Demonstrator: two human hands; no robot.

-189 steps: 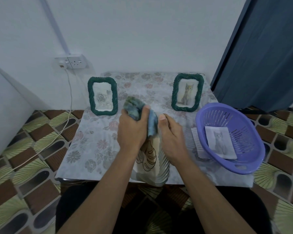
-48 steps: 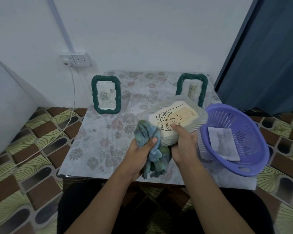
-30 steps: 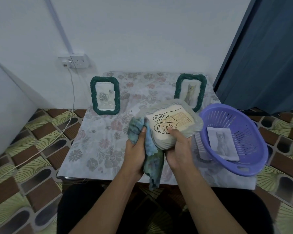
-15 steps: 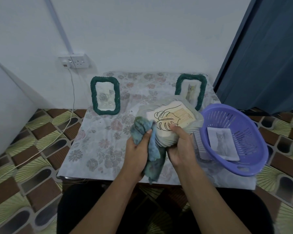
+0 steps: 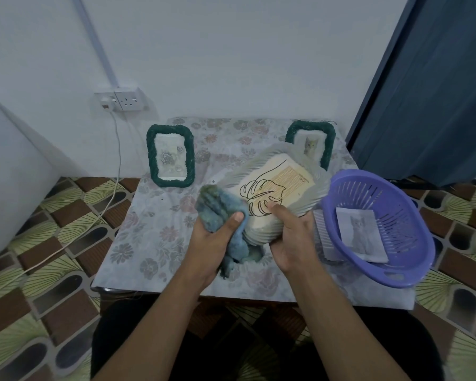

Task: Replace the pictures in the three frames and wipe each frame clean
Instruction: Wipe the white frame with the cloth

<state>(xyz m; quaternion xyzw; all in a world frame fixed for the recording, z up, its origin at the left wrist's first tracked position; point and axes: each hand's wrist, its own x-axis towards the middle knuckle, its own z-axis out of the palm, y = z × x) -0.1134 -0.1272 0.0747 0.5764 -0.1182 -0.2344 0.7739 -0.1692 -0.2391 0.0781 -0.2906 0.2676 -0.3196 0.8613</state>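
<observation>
My right hand [image 5: 291,237] grips the near end of a pale ribbed frame [image 5: 309,188] holding a leaf drawing, tilted above the table. My left hand [image 5: 215,237] grips a bunched blue-green cloth [image 5: 217,207] and presses it against the frame's left edge. Two green braided frames stand at the back of the table: the left green frame [image 5: 170,156] shows a rose picture, and the right green frame [image 5: 318,138], partly hidden behind the pale frame, shows a cat picture.
A purple basket [image 5: 388,215] at the table's right edge holds a loose cat picture [image 5: 362,235] and lies over a white ribbed item [image 5: 323,237]. The table has a floral cloth [image 5: 154,232]. A wall socket [image 5: 120,100] with a cable [image 5: 113,171] lies left.
Over the last seconds the pale frame was lifted from an upright hold and tilted face up. The cloth has shifted up along the frame's left edge; my right hand keeps its grip.
</observation>
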